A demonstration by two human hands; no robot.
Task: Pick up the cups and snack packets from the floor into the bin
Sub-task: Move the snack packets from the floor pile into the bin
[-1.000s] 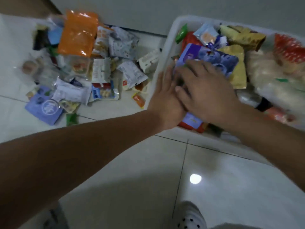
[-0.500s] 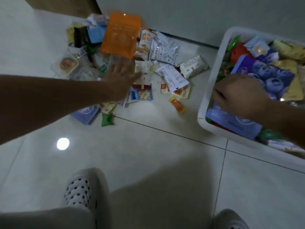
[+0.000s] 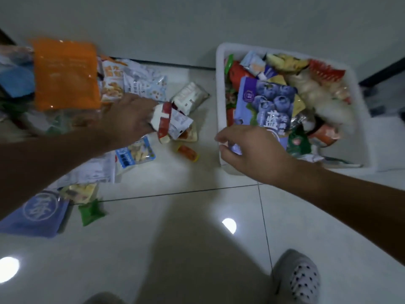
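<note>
Gripping white-red packet in left hand at floor pile. Hovering with right hand at near corner of bin, fingers curled; cannot tell whether pinching blueberry packet.

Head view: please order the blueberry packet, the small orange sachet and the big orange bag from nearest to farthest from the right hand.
1. blueberry packet, in the bin, beside the right hand.
2. small orange sachet, on the floor, left.
3. big orange bag, far left.
</note>
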